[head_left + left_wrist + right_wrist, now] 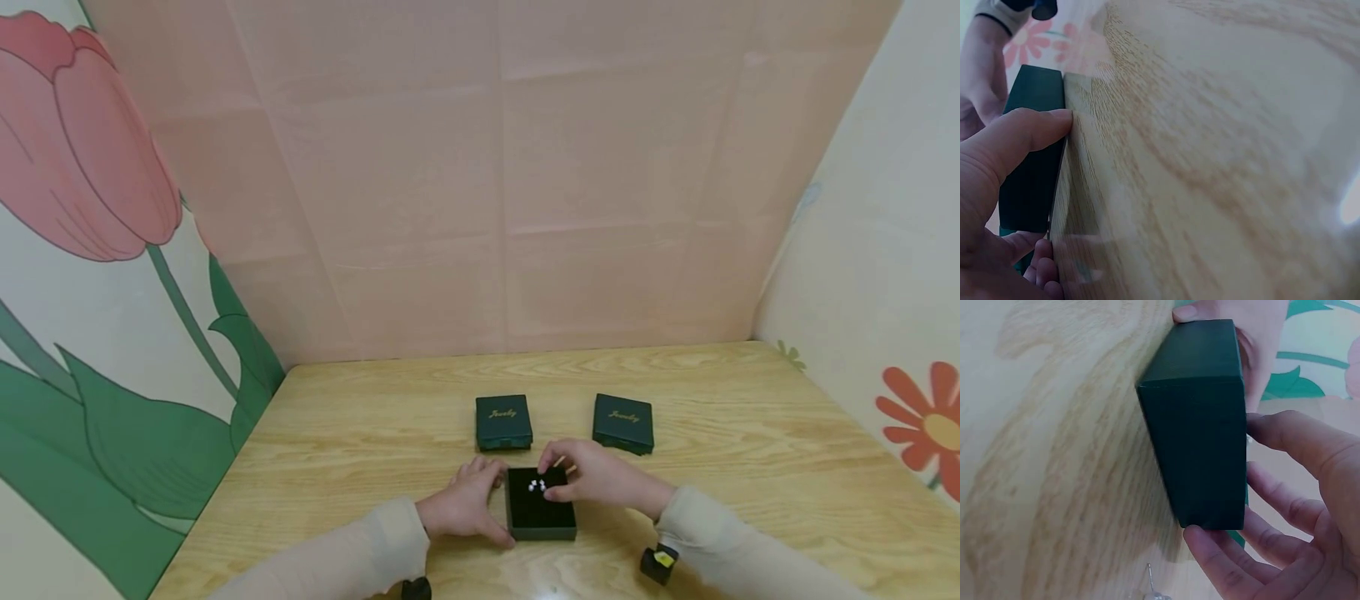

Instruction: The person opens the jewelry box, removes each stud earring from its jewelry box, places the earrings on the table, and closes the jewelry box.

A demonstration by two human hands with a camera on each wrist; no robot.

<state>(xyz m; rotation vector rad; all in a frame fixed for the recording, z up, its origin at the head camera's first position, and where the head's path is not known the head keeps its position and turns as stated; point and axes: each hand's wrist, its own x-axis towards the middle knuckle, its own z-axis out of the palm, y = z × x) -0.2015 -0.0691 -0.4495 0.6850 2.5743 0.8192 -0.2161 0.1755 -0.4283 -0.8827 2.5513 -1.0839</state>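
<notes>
A dark green jewelry box base [543,534] with a black insert lies on the table, its near side facing me. My left hand [468,502] grips it, thumb [1054,125] on the near side and fingers round the left side. Two small sparkling stud earrings [533,485] sit on the insert. Over its right part is my right hand [592,479], thumb and index finger spread apart on either side of the earrings. In the right wrist view, the lower fingers [1222,562] reach the box's right side. Another stud earring [1155,594] lies on the wood beside it.
Behind the box stand two closed green boxes with gold "Jewelry" lettering, one at left [503,422] and one at right [623,422]. A pink cloth [495,208] hangs at the table's back edge; flower-printed panels flank both sides.
</notes>
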